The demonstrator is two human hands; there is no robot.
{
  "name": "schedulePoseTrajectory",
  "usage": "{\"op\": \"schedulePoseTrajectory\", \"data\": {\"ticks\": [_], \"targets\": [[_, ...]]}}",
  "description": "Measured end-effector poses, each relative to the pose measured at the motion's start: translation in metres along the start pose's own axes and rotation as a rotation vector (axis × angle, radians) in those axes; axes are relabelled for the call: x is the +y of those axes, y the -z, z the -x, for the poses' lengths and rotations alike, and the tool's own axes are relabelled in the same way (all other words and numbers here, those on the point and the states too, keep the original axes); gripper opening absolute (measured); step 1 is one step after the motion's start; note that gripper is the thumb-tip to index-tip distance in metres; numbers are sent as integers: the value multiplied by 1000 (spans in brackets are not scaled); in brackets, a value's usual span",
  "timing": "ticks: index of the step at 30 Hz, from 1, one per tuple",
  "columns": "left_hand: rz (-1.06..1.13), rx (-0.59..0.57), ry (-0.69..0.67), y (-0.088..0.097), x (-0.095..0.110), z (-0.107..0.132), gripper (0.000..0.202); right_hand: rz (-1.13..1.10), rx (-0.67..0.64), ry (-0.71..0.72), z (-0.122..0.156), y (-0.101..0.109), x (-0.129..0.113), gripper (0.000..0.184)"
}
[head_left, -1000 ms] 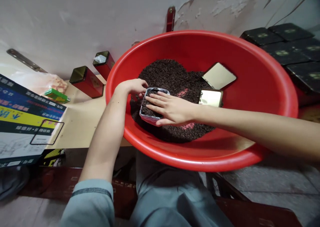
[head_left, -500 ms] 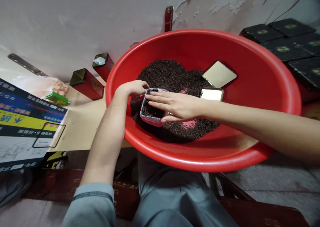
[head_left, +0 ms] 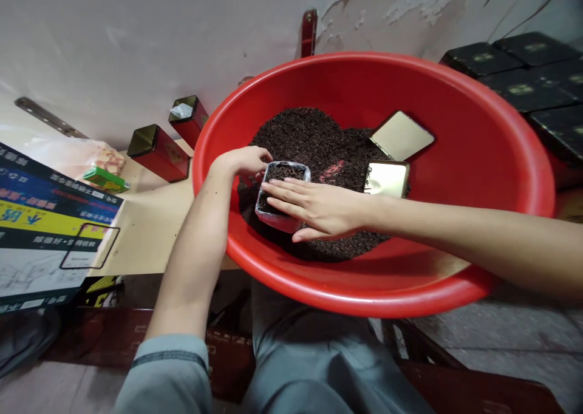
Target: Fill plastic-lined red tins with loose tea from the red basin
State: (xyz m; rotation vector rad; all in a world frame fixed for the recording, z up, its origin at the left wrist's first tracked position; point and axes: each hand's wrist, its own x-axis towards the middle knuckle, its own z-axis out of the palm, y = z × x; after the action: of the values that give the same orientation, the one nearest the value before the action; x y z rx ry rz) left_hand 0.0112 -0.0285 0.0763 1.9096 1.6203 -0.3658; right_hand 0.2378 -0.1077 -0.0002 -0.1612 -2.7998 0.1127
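A square tin (head_left: 277, 221) lined with clear plastic sits in the loose dark tea leaves (head_left: 298, 132) inside a large red basin (head_left: 378, 305). It is filled with the same leaves. My left hand (head_left: 243, 160) is closed at the tin's left side, its fingertips partly hidden behind the rim. Flat across the tin's mouth lies my right hand (head_left: 321, 207), fingers stretched out over the leaves. Two pale gold lids rest to the right: one farther back (head_left: 403, 136), and a nearer lid (head_left: 387, 179) with a few leaves on it, partly covered by my right wrist.
Left of the basin, two open red tins (head_left: 159, 153) (head_left: 189, 119) stand on a wooden board (head_left: 155, 220). A printed carton (head_left: 45, 232) and a small green box (head_left: 105, 179) are farther left. Several dark-topped tins (head_left: 519, 89) stand at the right by the wall.
My right hand has slid slightly toward me over the tin's mouth, uncovering leaves at the far side. The pink patch of bare basin beside the tin shows smaller. My left hand has stayed put.
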Motion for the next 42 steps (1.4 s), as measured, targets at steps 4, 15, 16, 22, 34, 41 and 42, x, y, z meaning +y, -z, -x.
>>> {"op": "schedulePoseTrajectory", "data": {"ticks": [4,15,16,22,34,41,42], "targets": [[-83,9,-21,1,0,-1,62,9,-1,-4,-2,3,3,84],[45,-17,7,1,-9,-7,59,7,144,-446,25,29,83,73],[50,-26,15,2,-11,-7,57,22,131,-584,32,31,105,76],[82,-50,72,3,-23,-14,48,-14,-212,-1220,44,-3,199,93],[122,-73,74,1,-25,-18,51,203,-138,-1251,4,-68,154,53],[145,-83,76,-1,-27,-20,48,197,-154,-1151,0,-13,162,45],[152,-78,75,-1,-27,-20,48,193,-108,-1108,-2,-2,159,44]]}}
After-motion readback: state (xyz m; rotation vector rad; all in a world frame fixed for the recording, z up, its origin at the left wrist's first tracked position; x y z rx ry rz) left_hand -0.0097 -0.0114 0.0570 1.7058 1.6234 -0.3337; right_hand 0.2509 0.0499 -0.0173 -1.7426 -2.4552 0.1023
